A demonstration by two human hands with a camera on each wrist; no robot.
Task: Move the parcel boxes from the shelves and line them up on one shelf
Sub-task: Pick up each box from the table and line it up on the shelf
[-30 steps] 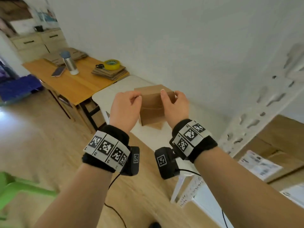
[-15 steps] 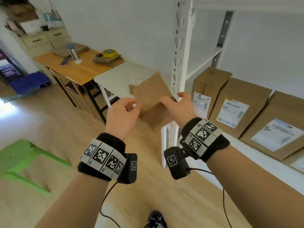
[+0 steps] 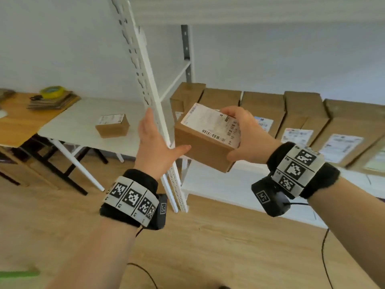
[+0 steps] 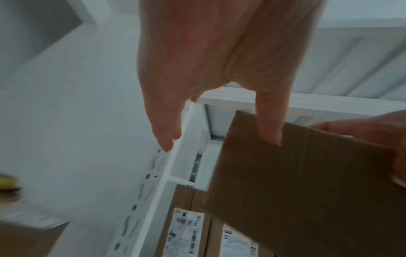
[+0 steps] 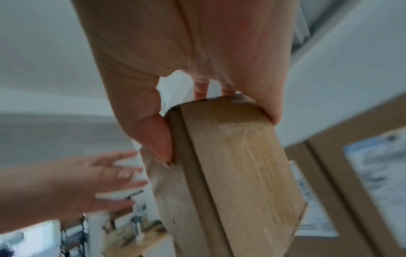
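Turning from the surface (image 3: 87,122) to the shelf (image 3: 218,184), the right hand (image 3: 248,134) alone grips the parcel box (image 3: 206,142); the left hand (image 3: 156,142) has let go, fingers (image 4: 167,139) straight, thumb grazing it.

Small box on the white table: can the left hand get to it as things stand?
Probably yes. The left hand is open and holds nothing; the small box sits alone on the white table, on the near side of the shelf post. The right hand's grip carries the parcel.
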